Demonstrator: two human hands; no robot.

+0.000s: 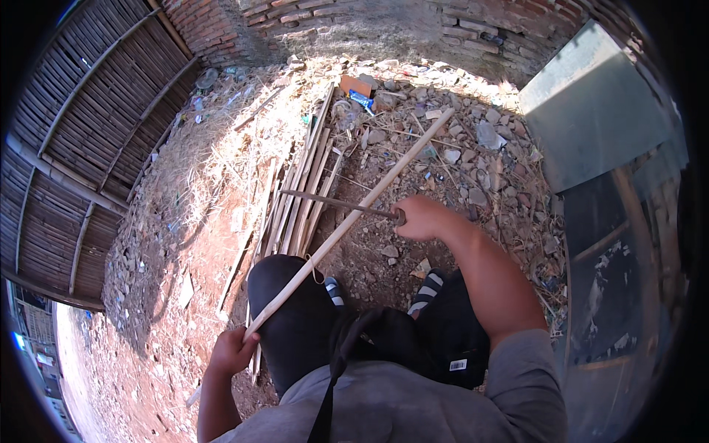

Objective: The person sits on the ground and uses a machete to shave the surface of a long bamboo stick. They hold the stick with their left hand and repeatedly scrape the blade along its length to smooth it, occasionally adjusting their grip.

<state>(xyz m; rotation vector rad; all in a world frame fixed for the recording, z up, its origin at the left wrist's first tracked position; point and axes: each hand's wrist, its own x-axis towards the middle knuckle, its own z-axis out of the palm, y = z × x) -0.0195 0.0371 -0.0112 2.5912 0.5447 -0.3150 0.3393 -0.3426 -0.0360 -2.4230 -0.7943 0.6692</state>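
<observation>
My left hand (235,350) is closed around the lower end of a long pale wooden pole (325,249). The pole slants up and away to the right, passing over my left knee, and a thin strip curls off it near the knee. In my right hand (421,218) is the handle of a long, narrow knife (317,198), its dark blade pointing left. Blade and pole cross near the pole's middle; whether they touch I cannot tell. Beyond my left knee, several split wooden strips (297,196) lie in a bundle on the ground.
A woven bamboo wall (96,111) stands at the left, a brick wall (369,37) at the back. Grey and dark panels (598,111) lean at the right. Stones, straw and litter, including a blue wrapper (362,100), cover the ground. My sandalled feet (425,292) are between my knees.
</observation>
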